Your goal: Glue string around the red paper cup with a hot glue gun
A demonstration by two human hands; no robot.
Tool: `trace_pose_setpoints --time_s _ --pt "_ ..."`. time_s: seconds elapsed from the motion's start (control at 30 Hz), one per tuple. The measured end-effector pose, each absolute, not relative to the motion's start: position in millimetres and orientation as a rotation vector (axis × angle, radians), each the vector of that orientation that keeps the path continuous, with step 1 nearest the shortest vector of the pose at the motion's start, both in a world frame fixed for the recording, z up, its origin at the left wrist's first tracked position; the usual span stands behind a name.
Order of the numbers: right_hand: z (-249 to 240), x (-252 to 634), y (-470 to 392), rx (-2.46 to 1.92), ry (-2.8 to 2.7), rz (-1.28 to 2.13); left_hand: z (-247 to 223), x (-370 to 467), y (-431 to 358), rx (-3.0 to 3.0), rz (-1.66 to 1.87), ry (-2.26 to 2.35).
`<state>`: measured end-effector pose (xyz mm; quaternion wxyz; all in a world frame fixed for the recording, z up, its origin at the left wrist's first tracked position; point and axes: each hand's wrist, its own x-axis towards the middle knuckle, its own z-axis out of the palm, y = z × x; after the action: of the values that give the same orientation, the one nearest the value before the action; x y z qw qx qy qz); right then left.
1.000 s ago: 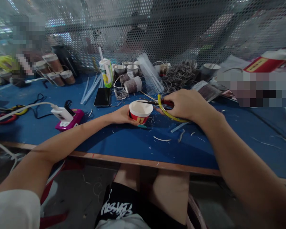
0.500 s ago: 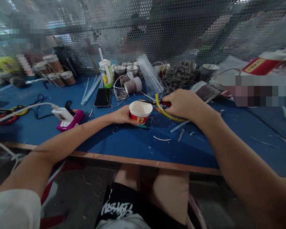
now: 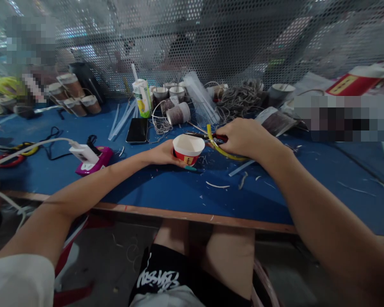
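Here, the left fingers (image 3: 176, 160) clamp a red-labelled cup (image 3: 188, 150); the right fingers (image 3: 222, 138) grip scissors (image 3: 211, 137).

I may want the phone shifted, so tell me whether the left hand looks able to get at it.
Probably yes, once free: the left hand holds the paper cup, but the phone lies close by with nothing on top.

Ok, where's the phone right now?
Head view, left of centre: the phone lies on the blue tabletop, just in front of the drink carton and beyond the left forearm.
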<state>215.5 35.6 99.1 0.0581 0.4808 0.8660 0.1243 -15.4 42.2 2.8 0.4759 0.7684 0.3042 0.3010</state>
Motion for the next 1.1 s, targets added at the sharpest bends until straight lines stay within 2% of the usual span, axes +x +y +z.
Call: trace_pose_setpoints --time_s 0.8,1.1 --pt "92.8 211.3 40.4 1.391 2.611 0.528 3.9 -15.5 42.6 1.908 0.714 0.747" --pt "92.3 206.7 40.0 1.556 2.579 0.494 3.1 -15.3 42.3 1.916 0.73 0.749"
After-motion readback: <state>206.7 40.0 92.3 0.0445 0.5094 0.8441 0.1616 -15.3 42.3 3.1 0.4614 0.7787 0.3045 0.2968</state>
